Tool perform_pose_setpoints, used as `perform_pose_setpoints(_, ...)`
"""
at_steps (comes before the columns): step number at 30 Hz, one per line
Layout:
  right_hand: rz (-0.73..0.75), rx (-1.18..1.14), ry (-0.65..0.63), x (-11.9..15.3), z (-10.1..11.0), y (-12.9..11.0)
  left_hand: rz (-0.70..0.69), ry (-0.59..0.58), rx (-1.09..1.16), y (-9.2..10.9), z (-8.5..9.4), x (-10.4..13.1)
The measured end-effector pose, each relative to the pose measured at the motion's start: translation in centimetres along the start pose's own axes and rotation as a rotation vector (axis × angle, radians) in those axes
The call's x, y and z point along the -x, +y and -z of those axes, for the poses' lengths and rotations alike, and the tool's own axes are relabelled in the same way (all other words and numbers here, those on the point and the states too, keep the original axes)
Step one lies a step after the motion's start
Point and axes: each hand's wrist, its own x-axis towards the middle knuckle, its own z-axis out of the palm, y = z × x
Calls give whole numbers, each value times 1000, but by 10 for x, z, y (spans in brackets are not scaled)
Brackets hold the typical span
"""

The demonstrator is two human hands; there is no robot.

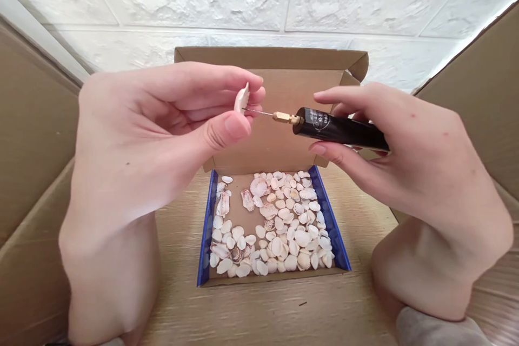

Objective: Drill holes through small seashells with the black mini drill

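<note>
Left hand (133, 135): thumb and fingers pinched on a small pale shell (242, 100), held edge-on at chest height above the box. Right hand (409, 157): wrapped around a black pen-style hand drill (343, 128), index finger lying along the top, thumb under the barrel. Drill is roughly level, pointing left; brass chuck (283, 117) at the front, thin bit (259, 112) running from it to the shell. Bit tip sits at the shell's face, touching or just about; can't tell if it has gone in.

Below both hands: open cardboard box (211, 216) with blue side walls, lid flap standing up behind the hands. Its floor holds loose seashells (284, 227), mostly white and cream, a few brown-striped, denser on the right side and the near edge. Box sits on a light wood-grain table (263, 308). Brown cardboard panels stand left (32, 135) and right. White textured wall (243, 0) behind.
</note>
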Motion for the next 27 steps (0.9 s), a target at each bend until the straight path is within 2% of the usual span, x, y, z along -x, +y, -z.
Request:
perform_pose_setpoints(4,-40,-69,11,2,1,3,45,4,-30,2,0,0)
perform_pose_setpoints(10,-62,-46,24,0,8,0,-5,5,-22,1,-1,0)
perform_pose_setpoints(16,-43,-24,-46,2,14,-6,58,-4,-58,1,-1,0)
perform_pose_setpoints(22,-59,33,97,2,13,-9,-5,13,-39,-1,-1,0)
perform_pose_setpoints(25,-124,-70,214,2,11,-15,-3,17,-16,-1,-1,0)
perform_pose_setpoints(27,-182,-64,213,3,11,-19,13,16,-15,0,-2,1)
